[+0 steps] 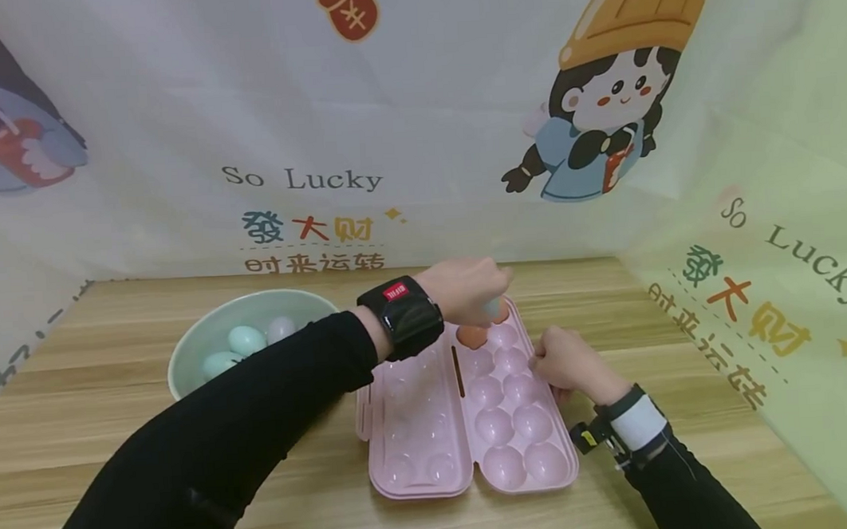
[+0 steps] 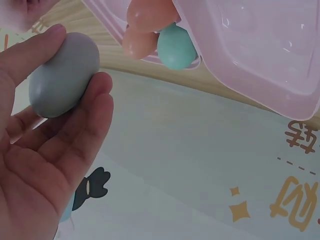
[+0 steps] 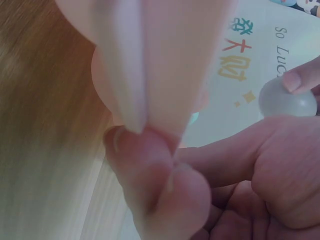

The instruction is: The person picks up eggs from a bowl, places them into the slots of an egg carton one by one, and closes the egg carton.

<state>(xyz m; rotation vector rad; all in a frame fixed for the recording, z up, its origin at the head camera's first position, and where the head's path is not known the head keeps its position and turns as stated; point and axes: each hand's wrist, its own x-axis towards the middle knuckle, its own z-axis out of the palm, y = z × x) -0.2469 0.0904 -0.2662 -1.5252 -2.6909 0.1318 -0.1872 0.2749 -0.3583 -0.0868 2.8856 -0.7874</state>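
Note:
My left hand [image 1: 464, 290] is above the far end of a pink plastic egg box [image 1: 464, 438]. Thumb and fingers grip a smooth grey egg [image 2: 65, 75], clear of the cups. The egg box lies unfolded, its lid on the left and two columns of round cups on the right. At the far end sit two orange-brown eggs [image 1: 472, 337] and one turquoise egg [image 2: 176, 47]. My right hand [image 1: 575, 362] pinches the box's right edge between thumb and fingers, seen close up in the right wrist view. The left arm hides part of the lid.
A pale green bowl [image 1: 179, 373] stands to the left, partly behind my left sleeve. Inside it are light turquoise eggs [image 1: 246, 339] and a whitish egg [image 1: 280, 329]. A printed cloth [image 1: 445, 135] hangs behind the wooden table [image 1: 320, 493] and along its sides.

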